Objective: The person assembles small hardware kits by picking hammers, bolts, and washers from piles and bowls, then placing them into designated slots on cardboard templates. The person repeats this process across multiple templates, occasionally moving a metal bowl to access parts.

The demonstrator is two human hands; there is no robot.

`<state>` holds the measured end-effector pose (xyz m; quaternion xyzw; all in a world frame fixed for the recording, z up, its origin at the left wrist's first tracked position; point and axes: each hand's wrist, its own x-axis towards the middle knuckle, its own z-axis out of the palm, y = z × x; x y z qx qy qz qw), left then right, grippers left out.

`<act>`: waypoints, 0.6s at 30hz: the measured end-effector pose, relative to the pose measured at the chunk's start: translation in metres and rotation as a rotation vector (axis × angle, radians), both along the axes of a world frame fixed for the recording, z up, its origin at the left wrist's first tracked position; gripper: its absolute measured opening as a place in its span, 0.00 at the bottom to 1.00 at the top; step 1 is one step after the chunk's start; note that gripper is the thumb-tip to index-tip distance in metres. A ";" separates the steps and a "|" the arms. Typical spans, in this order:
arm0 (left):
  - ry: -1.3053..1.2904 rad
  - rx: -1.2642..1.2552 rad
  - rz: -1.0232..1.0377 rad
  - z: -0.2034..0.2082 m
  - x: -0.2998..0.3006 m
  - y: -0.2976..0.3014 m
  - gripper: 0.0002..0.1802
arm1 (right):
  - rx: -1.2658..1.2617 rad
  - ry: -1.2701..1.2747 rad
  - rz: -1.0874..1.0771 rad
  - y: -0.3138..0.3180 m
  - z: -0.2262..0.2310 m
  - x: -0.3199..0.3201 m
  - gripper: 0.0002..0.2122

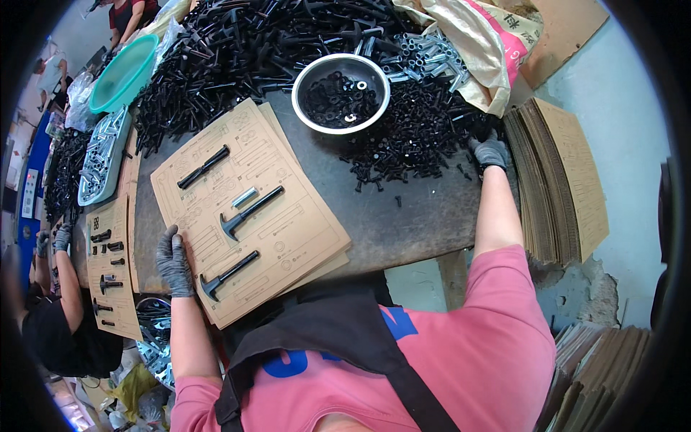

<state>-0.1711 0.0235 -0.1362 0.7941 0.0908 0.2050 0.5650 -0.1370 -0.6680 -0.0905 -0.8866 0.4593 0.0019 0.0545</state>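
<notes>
Black bolts are lying heaped, axes mixed, on the tabletop, left of the nearer right hand (whether its fingers are gripping is unclear); the left hand, fingers together, is touching the cardboard sheet.

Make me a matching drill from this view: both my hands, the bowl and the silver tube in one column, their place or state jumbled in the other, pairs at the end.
Column one
1. Left hand
2. Right hand
3. Metal bowl
4. Silver tube

Column two
A. Lying beside a black T-headed piece
B. Holding mostly black ring-shaped pieces
C. At the right end of the pile of small black bolts
D. At the left edge of the printed cardboard sheet

Pairs: 1-D, 2-C, 3-B, 4-A
</notes>
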 end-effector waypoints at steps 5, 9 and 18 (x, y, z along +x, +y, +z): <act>0.057 -0.042 0.010 0.007 -0.001 -0.005 0.12 | -0.049 0.149 0.125 -0.015 0.000 0.002 0.41; 0.032 -0.024 0.012 0.007 -0.002 -0.006 0.13 | -0.091 0.022 0.109 -0.017 -0.006 0.000 0.36; 0.006 -0.140 -0.025 0.005 -0.001 -0.005 0.13 | 0.063 -0.188 0.339 -0.022 -0.015 -0.052 0.15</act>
